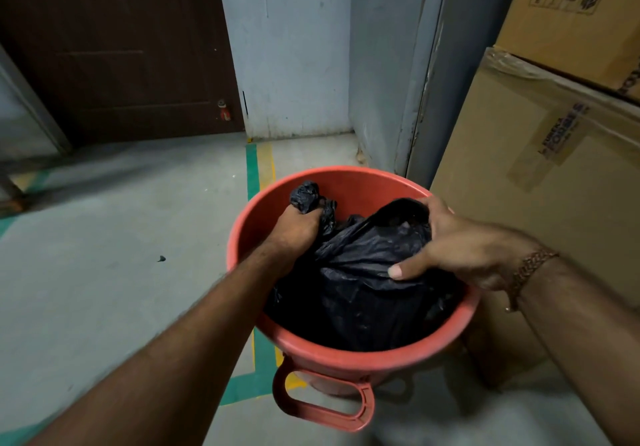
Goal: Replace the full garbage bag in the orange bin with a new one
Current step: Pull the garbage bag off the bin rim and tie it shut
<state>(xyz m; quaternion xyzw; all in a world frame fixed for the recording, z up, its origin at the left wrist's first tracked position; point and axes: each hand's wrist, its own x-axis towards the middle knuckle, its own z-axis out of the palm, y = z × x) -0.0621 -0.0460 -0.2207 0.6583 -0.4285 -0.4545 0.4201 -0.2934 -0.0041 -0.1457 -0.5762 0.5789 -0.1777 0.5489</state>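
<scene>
An orange bin (346,182) stands on the floor in front of me, its handle (322,407) hanging at the near side. Inside lies a bulging black garbage bag (360,272) that fills most of the bin. My left hand (296,230) is inside the bin at the left and grips a bunched tuft of the bag's edge, which sticks up above the fist. My right hand (457,244) holds the bag's edge at the right rim, fingers curled over the plastic and thumb pressed on the bag's top.
Stacked cardboard boxes (554,168) stand close on the right, touching the bin's side. A grey wall corner (381,81) and a dark brown door (121,47) are behind. The concrete floor (121,237) has green and yellow painted lines.
</scene>
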